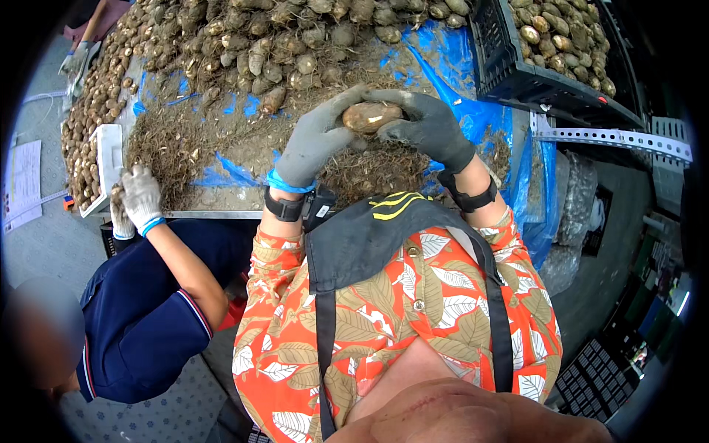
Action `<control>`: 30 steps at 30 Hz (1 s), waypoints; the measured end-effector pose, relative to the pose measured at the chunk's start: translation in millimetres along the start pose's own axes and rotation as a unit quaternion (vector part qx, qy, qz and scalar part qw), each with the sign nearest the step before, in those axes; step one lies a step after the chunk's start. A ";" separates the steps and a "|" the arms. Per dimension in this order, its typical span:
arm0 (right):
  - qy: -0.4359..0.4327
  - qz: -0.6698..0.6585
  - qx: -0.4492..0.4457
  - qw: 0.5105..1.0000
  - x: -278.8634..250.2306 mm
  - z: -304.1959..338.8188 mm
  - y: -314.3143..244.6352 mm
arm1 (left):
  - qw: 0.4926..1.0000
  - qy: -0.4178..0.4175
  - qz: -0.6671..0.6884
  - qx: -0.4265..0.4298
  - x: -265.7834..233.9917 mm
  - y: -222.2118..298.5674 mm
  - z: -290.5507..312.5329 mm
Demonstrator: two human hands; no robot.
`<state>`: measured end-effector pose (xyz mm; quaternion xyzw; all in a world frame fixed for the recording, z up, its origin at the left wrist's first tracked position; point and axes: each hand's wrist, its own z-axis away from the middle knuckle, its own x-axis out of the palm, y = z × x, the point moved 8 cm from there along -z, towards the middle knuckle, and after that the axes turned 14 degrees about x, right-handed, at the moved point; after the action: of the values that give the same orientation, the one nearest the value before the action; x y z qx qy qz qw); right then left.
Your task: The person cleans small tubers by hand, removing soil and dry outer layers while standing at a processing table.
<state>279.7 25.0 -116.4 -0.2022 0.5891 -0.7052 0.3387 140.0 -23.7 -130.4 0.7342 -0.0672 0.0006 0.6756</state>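
1. Grey-gloved, the left hand and the right hand are closed around a brown tuber, held between them above the root-strewn blue tarp.
2. Its underside is hidden by the fingers.
3. A heap of tubers is cut off by the upper rim — the black crate too.
4. A co-worker's gloved hand is seen left; what it grips cannot be made out.

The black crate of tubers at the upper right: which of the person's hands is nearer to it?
Right. The right hand is just left of and below the black crate; the left hand is farther left, beyond the tuber both hold.
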 end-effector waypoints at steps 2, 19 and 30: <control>-0.015 -0.048 0.017 0.999 4.9 1.1 -2.6 | 1.000 -0.007 0.001 -0.004 -2.6 2.7 2.5; 0.119 0.127 -0.117 0.978 21.9 1.2 -12.1 | 0.997 -0.008 -0.075 0.035 -10.8 10.3 6.3; 0.277 0.110 0.049 0.953 -88.3 -6.5 28.6 | 0.993 0.056 -0.072 0.076 12.8 37.5 -0.7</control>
<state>342.9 90.6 -135.5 0.0837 0.6433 -0.7199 0.2468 149.0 -27.2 -92.0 0.7852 0.0238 -0.0021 0.6187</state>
